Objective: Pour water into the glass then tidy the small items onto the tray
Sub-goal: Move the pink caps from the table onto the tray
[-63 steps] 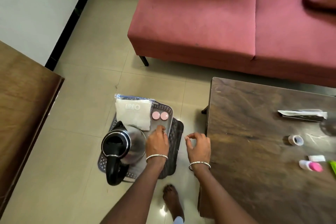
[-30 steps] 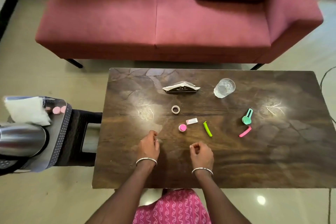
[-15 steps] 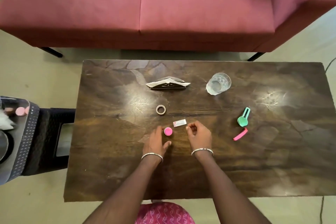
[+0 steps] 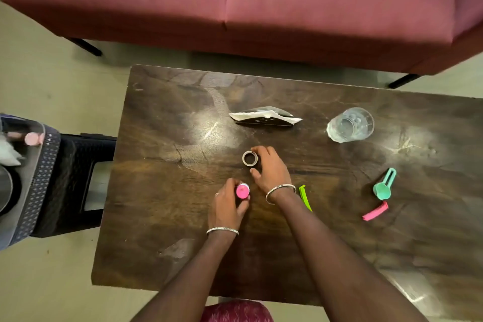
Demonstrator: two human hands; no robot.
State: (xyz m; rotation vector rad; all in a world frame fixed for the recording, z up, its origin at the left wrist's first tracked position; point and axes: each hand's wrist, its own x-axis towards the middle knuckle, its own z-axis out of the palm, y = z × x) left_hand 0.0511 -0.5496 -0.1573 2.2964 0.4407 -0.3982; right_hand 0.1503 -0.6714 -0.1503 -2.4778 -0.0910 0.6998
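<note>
Pink-capped tube (image 4: 242, 191) upright in left hand (image 4: 226, 205), cap up.

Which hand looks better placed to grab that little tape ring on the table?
The right hand. Its fingers already curve around the tape ring, thumb and forefinger on either side. The left hand is busy gripping the pink-capped bottle.

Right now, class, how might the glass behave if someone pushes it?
The glass looks clear and rigid, so probably fragile. It seems to hold water, so it is likely heavier than empty and could spill if tipped. On the smooth table it may slide.
</note>
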